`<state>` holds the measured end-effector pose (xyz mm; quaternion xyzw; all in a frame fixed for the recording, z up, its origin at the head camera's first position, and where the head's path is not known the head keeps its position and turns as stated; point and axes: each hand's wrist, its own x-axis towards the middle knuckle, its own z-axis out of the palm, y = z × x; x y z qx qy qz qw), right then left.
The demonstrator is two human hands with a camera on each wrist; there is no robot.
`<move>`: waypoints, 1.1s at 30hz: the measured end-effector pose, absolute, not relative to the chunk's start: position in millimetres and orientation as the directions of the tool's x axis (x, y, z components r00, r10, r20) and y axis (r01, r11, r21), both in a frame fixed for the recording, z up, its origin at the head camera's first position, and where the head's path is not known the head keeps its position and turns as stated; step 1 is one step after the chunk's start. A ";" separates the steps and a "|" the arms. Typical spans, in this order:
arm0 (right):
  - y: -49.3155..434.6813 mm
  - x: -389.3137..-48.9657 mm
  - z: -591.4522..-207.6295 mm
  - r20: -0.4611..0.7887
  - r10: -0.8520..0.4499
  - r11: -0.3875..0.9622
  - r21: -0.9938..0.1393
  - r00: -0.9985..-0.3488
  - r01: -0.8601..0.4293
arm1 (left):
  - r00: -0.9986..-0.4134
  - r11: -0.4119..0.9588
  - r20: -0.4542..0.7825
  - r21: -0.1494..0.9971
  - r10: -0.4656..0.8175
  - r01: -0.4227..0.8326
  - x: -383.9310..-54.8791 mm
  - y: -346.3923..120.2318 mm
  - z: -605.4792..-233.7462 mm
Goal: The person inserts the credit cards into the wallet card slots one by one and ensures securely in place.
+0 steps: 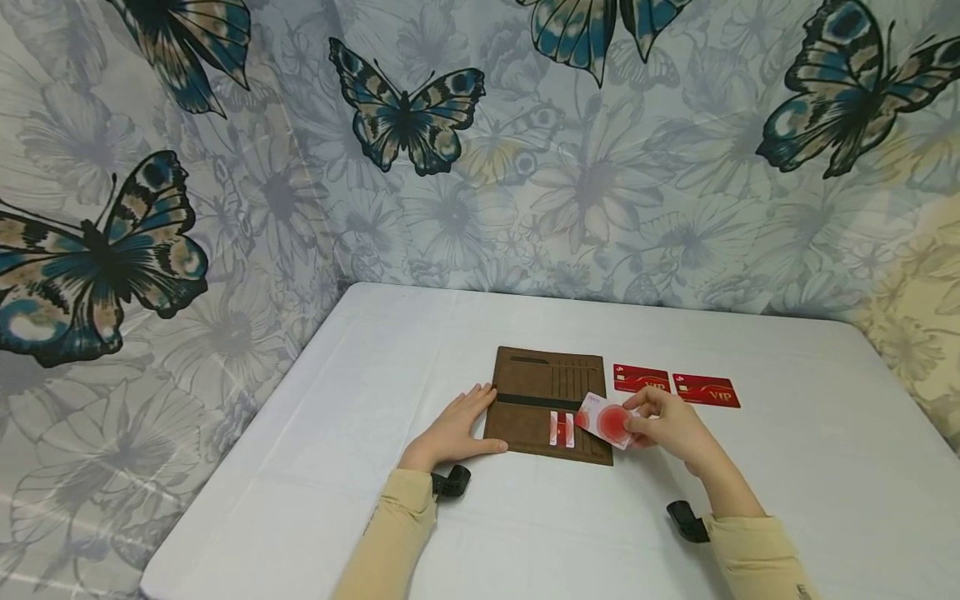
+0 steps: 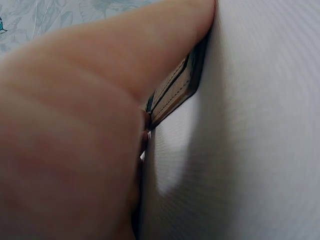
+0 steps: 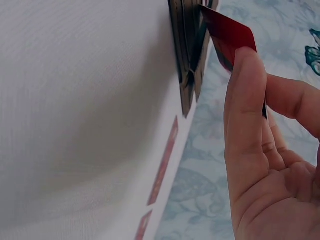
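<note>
A brown bifold wallet point(image 1: 528, 429) lies unfolded on the table, with a dark band across its middle and card slots on both halves. My left hand point(image 1: 453, 429) rests at its left edge, fingers straight along the upper part and thumb at the lower corner. Between thumb and fingers my right hand point(image 1: 667, 427) pinches a pink-and-white card point(image 1: 606, 419) with a red circle, tilted over the wallet's right side. Its other face shows red in the right wrist view, the card point(image 3: 231, 31) raised beside the wallet point(image 3: 187, 55). Red-and-white cards point(image 1: 562, 429) sit in the lower slots.
Two red VIP cards, one left point(image 1: 637, 377) and one right point(image 1: 707, 390), lie on the white table point(image 1: 337, 375) behind my right hand. A butterfly-patterned cloth wall point(image 1: 465, 225) rises behind the table and along its left side.
</note>
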<state>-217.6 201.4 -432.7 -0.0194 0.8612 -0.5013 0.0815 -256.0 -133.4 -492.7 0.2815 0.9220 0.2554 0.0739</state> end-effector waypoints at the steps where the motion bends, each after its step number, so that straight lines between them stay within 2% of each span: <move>1: 201.5 -217.2 -432.6 -0.123 -0.122 0.492 -0.869 -0.985 0.048 | -0.830 0.709 0.009 0.514 0.558 0.483 -255.8 -133.5 -492.1; 33: 209.1 -219.4 -437.3 -0.238 -0.203 0.475 -0.872 -0.950 0.117 | -0.832 0.721 -0.008 0.502 0.555 0.477 -256.9 -132.8 -494.2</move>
